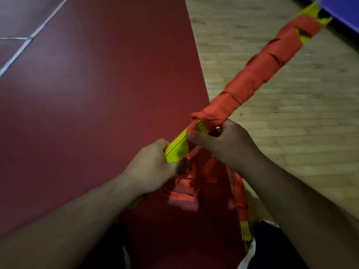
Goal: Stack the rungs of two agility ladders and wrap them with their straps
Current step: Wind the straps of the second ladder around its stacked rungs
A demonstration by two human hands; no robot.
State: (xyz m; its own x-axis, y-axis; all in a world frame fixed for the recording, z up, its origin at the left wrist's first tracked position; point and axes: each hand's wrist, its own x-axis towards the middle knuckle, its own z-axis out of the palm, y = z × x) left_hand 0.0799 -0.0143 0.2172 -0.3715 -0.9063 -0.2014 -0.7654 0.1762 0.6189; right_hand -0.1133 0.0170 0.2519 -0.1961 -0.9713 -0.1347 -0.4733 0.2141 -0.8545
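Bundle of stacked yellow-green flat plastic rungs (177, 147), held in the air, long axis running near-left to far-right, far end out over the pale wooden floor (291, 133). My left hand (151, 164) clenches the bare near end. My right hand (227, 140) pinches the orange fabric strap (258, 74) wound round the bundle. The dark red mat (97, 94) spreads left, its edge passing under the bundle.

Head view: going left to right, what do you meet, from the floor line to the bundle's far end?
White floor line → left hand → bare yellow rungs it grips → right hand → orange strap wound round the bundle → yellow rung tips.
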